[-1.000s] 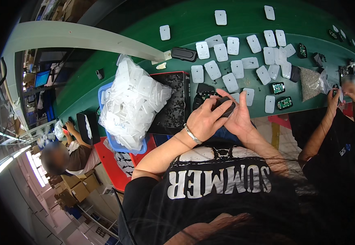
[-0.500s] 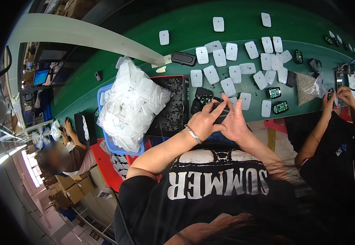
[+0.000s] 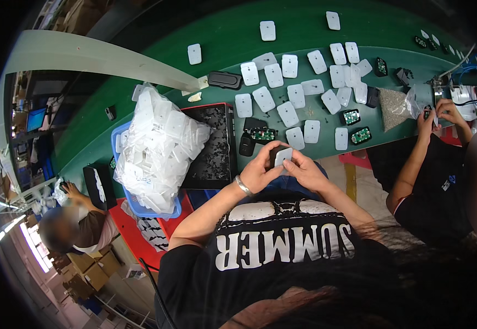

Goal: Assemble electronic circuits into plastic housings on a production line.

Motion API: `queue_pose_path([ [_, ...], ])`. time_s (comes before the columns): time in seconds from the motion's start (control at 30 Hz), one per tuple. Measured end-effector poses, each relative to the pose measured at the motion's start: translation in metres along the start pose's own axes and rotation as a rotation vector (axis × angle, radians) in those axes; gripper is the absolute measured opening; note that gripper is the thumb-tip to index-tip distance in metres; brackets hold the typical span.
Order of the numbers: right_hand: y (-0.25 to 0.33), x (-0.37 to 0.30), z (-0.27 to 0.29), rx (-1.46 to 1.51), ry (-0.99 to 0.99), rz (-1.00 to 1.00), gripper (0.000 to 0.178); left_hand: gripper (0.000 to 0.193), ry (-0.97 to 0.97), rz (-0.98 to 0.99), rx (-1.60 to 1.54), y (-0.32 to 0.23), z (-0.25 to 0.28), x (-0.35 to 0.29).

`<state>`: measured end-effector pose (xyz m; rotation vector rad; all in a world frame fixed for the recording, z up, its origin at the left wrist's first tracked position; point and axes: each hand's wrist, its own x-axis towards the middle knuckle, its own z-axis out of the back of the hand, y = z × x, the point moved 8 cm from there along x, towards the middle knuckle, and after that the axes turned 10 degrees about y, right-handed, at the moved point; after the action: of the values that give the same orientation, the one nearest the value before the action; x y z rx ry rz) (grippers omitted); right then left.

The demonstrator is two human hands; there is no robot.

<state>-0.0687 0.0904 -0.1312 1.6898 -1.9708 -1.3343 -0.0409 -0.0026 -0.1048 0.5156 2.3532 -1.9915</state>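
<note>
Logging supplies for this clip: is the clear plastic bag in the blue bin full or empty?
Full: the clear plastic bag bulges with white plates, heaped above the blue bin.

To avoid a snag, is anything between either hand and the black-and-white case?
Nothing visible is. The left hand and right hand both touch the black-and-white case directly. The nearby green circuit board lies on the table beyond them, not in between. Surfaces under the fingers are hidden.

White plate (image 3: 284, 156), rounded corners, lying against dark case (image 3: 273, 157); both tilted, held up in fingers (image 3: 290, 165).
</note>
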Motion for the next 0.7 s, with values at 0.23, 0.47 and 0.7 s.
queue_pose_path([
  [0.23, 0.0, -0.029, 0.031, -0.054, -0.18, 0.229, 0.053, 0.061, 0.127, 0.121, 0.469, -0.012, -0.015, 0.028],
  [0.47, 0.019, -0.056, 0.05, -0.39, -0.251, 0.091, 0.055, 0.057, 0.104, 0.181, 0.235, 0.025, -0.038, 0.045],
  [0.7, 0.013, -0.068, 0.073, -0.387, -0.349, 0.182, 0.051, 0.058, 0.121, 0.16, 0.279, 0.013, -0.052, 0.065],
])
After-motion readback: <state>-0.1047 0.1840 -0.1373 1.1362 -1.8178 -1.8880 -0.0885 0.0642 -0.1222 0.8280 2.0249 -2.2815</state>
